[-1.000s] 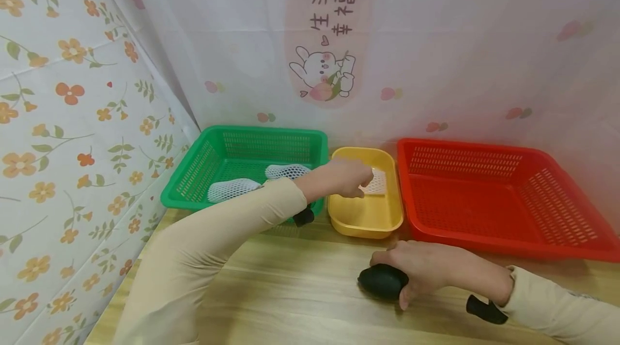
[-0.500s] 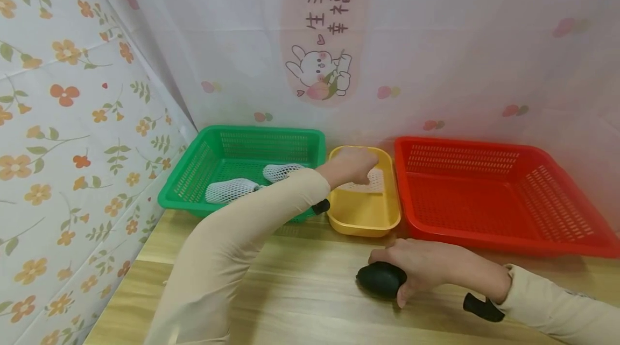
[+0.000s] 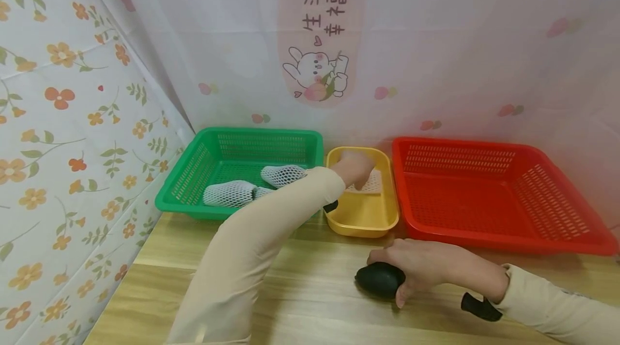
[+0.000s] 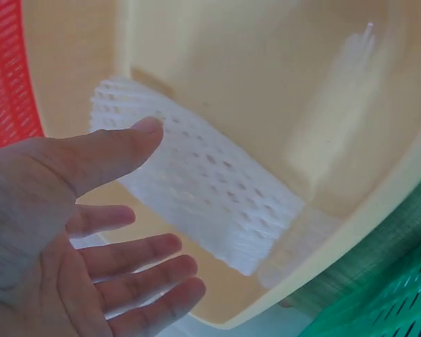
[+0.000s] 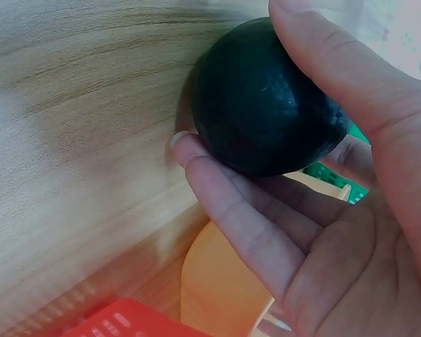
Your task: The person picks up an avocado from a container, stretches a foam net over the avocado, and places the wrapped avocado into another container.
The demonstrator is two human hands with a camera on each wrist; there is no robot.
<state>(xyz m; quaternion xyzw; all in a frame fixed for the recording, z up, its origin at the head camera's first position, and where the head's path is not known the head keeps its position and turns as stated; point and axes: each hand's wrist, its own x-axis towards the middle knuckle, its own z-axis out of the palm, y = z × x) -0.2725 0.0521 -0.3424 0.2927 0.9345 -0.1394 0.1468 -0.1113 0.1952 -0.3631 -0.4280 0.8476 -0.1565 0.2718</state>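
My right hand grips a dark green avocado on the wooden table, thumb on one side and fingers on the other. In the right wrist view the avocado looks smooth and round. Over the yellow tray reaches my left hand, above a white foam net sleeve. The left wrist view shows that hand with fingers spread and relaxed, the thumb over one end of the sleeve. Whether the thumb touches it I cannot tell.
Left of the tray stands a green basket holding white net-covered items. On the right is a red basket, close against the tray. A printed curtain hangs behind, and a floral cloth lines the left side.
My left hand has shifted slightly back over the tray, its forearm swinging to the right. The right hand keeps hold of the avocado in the same place. The head view has shifted slightly.
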